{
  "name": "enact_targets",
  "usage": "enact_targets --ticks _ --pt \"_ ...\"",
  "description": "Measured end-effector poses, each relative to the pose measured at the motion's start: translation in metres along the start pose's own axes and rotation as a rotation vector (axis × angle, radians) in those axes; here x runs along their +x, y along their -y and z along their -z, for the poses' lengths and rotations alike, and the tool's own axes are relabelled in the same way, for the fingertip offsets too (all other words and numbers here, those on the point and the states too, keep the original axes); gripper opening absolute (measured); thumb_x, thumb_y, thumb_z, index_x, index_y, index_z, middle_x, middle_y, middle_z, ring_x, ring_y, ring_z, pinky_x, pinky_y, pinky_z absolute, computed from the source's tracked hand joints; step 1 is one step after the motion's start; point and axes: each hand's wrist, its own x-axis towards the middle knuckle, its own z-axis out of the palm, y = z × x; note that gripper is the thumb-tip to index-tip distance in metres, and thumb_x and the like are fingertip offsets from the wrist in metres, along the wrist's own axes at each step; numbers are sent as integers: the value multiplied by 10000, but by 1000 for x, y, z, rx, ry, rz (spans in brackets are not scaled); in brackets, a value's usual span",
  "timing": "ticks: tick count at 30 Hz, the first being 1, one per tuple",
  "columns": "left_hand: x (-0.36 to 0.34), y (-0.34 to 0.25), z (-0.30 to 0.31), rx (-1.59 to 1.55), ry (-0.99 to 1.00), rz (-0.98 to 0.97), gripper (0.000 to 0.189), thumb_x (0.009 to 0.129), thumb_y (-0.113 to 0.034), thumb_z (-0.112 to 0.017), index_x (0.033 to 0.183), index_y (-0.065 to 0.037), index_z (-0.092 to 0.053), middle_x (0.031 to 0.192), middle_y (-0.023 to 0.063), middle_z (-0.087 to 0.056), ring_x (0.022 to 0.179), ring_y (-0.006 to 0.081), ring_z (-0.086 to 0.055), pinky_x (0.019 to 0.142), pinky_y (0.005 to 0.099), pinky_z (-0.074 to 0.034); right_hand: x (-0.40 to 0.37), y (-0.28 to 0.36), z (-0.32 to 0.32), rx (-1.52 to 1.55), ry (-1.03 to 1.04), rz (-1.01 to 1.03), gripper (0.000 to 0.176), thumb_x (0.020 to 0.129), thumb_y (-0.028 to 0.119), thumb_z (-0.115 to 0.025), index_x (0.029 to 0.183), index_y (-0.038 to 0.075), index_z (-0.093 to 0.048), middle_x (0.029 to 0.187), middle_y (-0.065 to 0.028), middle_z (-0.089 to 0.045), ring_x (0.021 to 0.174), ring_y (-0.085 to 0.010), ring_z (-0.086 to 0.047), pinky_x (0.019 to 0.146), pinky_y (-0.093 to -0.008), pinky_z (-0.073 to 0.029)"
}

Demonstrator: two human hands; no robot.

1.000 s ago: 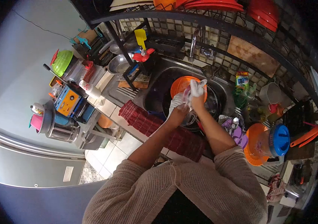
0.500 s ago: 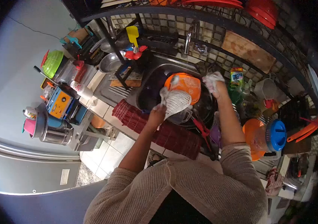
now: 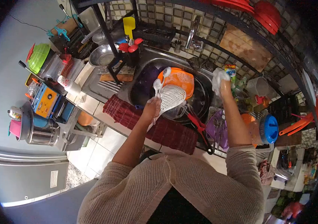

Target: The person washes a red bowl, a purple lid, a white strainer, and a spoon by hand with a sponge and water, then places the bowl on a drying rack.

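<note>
1. Far left: a stainless steel pot (image 3: 44, 132) stands near an orange-fronted appliance (image 3: 46, 100).
2. A shallow steel pan (image 3: 104, 56) sits beside the black rack post; a yellow spatula (image 3: 129, 25) stands upright to its right.
3. A dark red checked cloth (image 3: 129, 116) lies along the counter edge before the sink (image 3: 159, 55).
4. Left hand (image 3: 152, 107): fingers clamped on the handles of 1 white perforated scoop (image 3: 172, 98) and 2 spoons (image 3: 156, 86). The scoop's head is tilted over the basin, in front of a soapy orange container (image 3: 185, 79).
5. The faucet (image 3: 193, 33) rises behind the basin.
6. A purple tray (image 3: 211, 128) bearing cutlery lies right of the basin.
7. Right hand (image 3: 225, 87): raised, well apart from the left, closed around 1 foam-covered washing pad (image 3: 217, 79); foam hides its material. A detergent packet (image 3: 231, 71) is near.
8. Far right: a jug with a blue lid (image 3: 271, 128).
</note>
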Motion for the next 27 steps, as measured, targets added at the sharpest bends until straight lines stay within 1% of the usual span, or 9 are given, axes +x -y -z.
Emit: enact_targets --ticks 2,8,10,11,12,14,20,22,27 --pt "-3 -54 -6 -269 1 461 172 919 -270 -404 891 -117 -478 582 -75 -320 424 28 -275 366 197 -192 -17 19 -24 129 587 121 284 817 368 -528 856 87 -517 557 -22 -487 378 -163 -459 289 -292 -351" --pt "11 -53 -23 -469 123 629 208 894 -312 -414 969 -126 -469 620 -50 -360 437 39 -276 376 194 -200 -97 -17 -155 43 472 -399 228 847 298 -530 859 72 -508 682 -53 -538 519 -146 -533 440 -298 -473" --pt "16 -46 -24 -669 299 683 236 889 -356 -406 952 -135 -461 644 -31 -406 435 50 -284 369 198 -202 -94 -37 -166 -364 667 -260 188 847 253 -548 819 70 -517 711 -60 -552 524 -146 -530 499 -292 -474" --pt "13 -44 -24 -661 260 603 253 898 -380 -383 922 -139 -456 633 -31 -418 429 55 -283 365 197 -199 -80 -48 -158 -624 916 394 179 835 237 -570 807 67 -522 694 -59 -556 526 -140 -527 502 -284 -464" --pt "16 -41 -22 -662 270 602 253 898 -380 -383 922 -139 -456 633 -31 -418 429 55 -283 365 197 -199 -67 -60 -151 -791 829 1141 173 822 222 -592 796 63 -528 678 -59 -559 528 -134 -524 505 -276 -455" --pt "25 -35 -16 -511 233 740 260 904 -385 -380 919 -136 -456 638 -21 -417 422 58 -294 354 199 -196 -91 -28 -145 -980 420 585 146 823 188 -581 804 47 -547 672 -71 -571 521 -134 -521 514 -267 -461" --pt "45 -11 8 -716 193 809 220 877 -350 -469 888 -130 -462 668 -32 -420 475 67 -352 373 197 -265 -43 -9 28 -279 36 8 188 797 179 -537 923 40 -516 724 -97 -595 555 -173 -593 431 -281 -447" --pt "57 -18 14 -653 303 752 211 880 -344 -466 890 -133 -468 661 -38 -417 477 58 -354 377 198 -272 -56 22 33 36 -596 -15 243 814 208 -455 939 9 -517 727 -111 -594 554 -222 -598 416 -345 -460" --pt "72 -58 11 -521 399 652 192 921 -244 -391 1064 -149 -477 592 -47 -387 423 45 -337 359 177 -267 -33 10 122 350 -521 353 198 820 210 -412 833 25 -480 703 -102 -565 584 -270 -546 521 -417 -484"
